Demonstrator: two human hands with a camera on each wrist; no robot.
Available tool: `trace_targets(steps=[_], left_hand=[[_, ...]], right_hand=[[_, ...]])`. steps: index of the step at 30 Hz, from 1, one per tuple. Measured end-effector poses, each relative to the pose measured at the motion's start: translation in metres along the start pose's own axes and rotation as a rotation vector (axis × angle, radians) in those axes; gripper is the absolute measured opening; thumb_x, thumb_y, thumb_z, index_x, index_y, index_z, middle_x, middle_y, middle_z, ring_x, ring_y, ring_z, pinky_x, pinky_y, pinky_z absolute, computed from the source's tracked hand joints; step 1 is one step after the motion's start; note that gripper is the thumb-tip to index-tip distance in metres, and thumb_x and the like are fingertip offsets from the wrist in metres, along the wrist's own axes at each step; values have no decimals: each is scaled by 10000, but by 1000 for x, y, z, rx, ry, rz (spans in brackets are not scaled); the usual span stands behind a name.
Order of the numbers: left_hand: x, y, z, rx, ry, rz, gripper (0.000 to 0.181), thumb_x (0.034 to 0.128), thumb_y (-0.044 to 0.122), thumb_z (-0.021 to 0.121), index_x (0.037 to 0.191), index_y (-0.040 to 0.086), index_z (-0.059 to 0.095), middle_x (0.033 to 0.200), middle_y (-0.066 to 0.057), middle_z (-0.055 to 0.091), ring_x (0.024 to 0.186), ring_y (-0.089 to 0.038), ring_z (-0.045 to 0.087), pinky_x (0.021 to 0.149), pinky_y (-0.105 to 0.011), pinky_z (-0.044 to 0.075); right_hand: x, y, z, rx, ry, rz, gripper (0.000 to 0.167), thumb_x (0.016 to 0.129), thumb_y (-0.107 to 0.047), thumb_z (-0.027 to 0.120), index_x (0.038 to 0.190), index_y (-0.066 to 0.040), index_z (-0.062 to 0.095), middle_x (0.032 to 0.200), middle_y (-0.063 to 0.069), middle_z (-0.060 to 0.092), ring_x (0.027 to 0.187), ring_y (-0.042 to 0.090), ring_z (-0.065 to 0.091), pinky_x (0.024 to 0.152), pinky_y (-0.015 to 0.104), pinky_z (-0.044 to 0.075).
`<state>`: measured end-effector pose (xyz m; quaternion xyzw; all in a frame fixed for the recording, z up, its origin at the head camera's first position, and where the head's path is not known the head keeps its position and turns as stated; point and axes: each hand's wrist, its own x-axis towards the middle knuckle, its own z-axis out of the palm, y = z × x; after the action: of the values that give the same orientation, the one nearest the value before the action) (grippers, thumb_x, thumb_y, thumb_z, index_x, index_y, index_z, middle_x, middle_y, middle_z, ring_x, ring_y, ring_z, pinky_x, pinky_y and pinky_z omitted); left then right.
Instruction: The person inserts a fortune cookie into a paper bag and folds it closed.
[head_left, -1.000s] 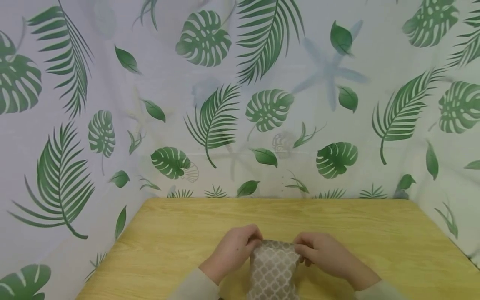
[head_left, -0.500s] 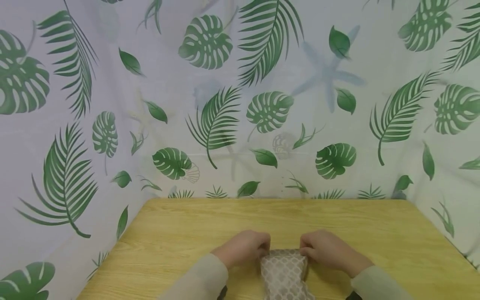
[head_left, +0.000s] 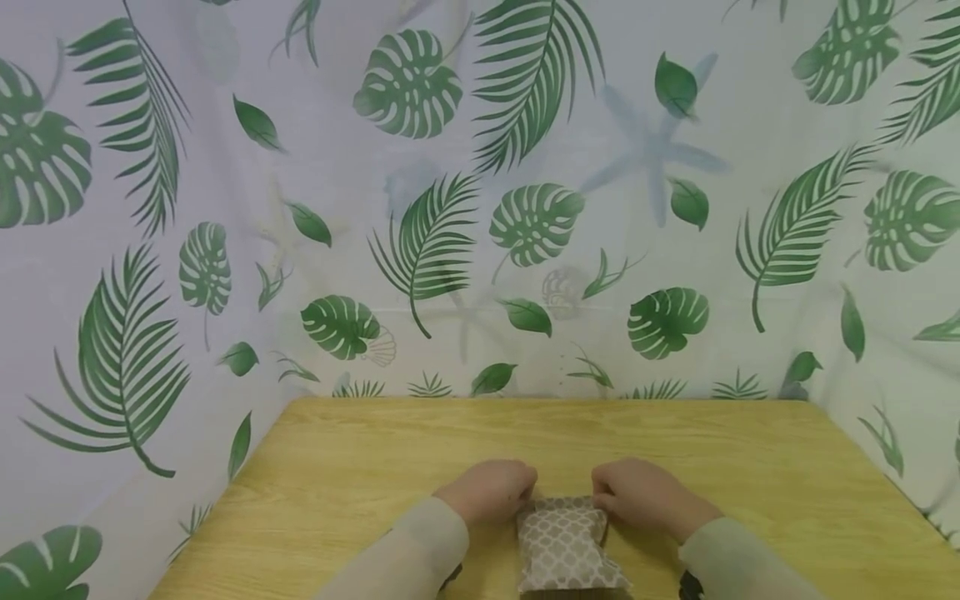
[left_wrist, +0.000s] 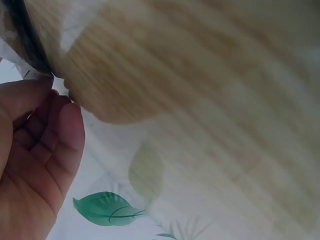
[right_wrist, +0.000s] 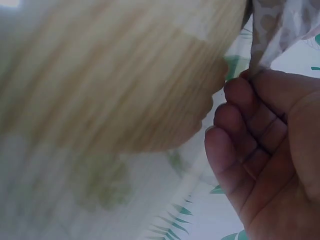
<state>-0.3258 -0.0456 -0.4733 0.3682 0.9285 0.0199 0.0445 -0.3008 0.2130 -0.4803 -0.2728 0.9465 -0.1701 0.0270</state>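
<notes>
A small pouch (head_left: 566,546), beige-grey with a white lattice pattern, is low in the middle of the head view, over the wooden table (head_left: 337,475). My left hand (head_left: 491,492) pinches its upper left corner, and my right hand (head_left: 637,492) pinches the upper right one. In the right wrist view, the thumb and forefinger of the right hand (right_wrist: 270,135) hold a corner of patterned material; the other fingers curl loosely. The left wrist view shows the left hand (left_wrist: 45,145) with thumb and fingertips together at a dark edge. The pouch's underside is hidden.
A white curtain (head_left: 465,333) printed with green leaves hangs behind the table and along both sides. The tabletop's far edge runs straight across below it. Pale sleeves (head_left: 420,542) cover both forearms.
Both hands have turned so their knuckles face upward, and the left has shifted right. The pouch's top edge has moved slightly nearer; its lower end now shows, and it looks shorter.
</notes>
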Motion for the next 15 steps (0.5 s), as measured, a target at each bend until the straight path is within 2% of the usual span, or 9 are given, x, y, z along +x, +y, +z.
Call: trace_targets(steps=[5, 10, 12, 15], left_hand=[[2, -3, 1, -53, 31, -15, 119, 987, 133, 646, 885, 191, 624, 832, 108, 617, 754, -50, 575, 723, -226, 506], [1, -6, -1, -71, 51, -39, 45, 990, 195, 658, 946, 197, 663, 895, 104, 670, 796, -50, 611, 752, -243, 521], [-2, -10, 0, -85, 59, -55, 34, 987, 208, 657, 1004, 194, 683, 938, 95, 689, 830, -59, 630, 772, -261, 531], [-10, -15, -1, -134, 85, -89, 137, 971, 191, 656, 1100, 184, 699, 965, 86, 696, 847, -66, 638, 775, -291, 540]], right_hand=[[2, 2, 0, -22, 10, 70, 265, 936, -254, 719, 739, -248, 543, 674, -140, 511, 606, 73, 466, 590, 324, 426], [3, 3, -3, 6, 7, 165, 257, 924, -312, 739, 756, -238, 559, 698, -109, 535, 653, 104, 495, 633, 365, 447], [3, 4, -3, 28, 11, 172, 219, 929, -336, 732, 794, -242, 587, 726, -110, 551, 668, 106, 506, 632, 370, 454], [-1, 6, -5, 66, 36, 164, 165, 950, -361, 701, 860, -244, 628, 781, -108, 588, 701, 113, 539, 648, 383, 477]])
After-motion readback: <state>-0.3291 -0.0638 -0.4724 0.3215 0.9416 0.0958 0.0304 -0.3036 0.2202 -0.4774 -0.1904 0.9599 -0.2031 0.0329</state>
